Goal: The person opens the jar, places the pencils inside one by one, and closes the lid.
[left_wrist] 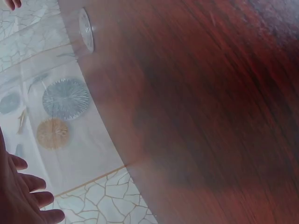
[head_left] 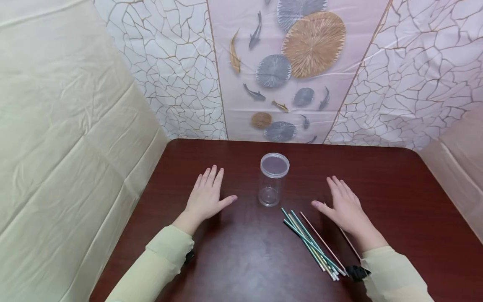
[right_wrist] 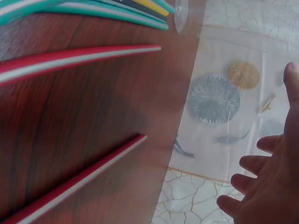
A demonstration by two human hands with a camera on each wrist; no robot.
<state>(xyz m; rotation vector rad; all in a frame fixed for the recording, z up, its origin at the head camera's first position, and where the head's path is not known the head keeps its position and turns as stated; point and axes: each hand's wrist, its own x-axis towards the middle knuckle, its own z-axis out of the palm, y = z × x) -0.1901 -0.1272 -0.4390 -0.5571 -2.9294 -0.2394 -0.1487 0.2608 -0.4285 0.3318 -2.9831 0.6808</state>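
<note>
A clear plastic jar (head_left: 270, 186) with a translucent lid stands upright between the two hands. To its left, my left hand (head_left: 206, 196) hovers over the table with fingers straight and thumb spread, holding nothing. My right hand (head_left: 345, 209) is on the other side, its fingers likewise extended and nothing in it. A loose bundle of thin straw-like sticks (head_left: 311, 245), green, yellowish and pinkish, lies between the jar and the right forearm. One separate stick (head_left: 350, 243), red in the right wrist view, runs partly beneath the right hand.
The dark red-brown wooden table (head_left: 241, 260) has rounded far corners. Behind it hangs a patterned cloth (head_left: 241, 105) with fish and lily pads. Pale quilted fabric (head_left: 75, 147) walls off the left side, and similar fabric (head_left: 458, 167) the right.
</note>
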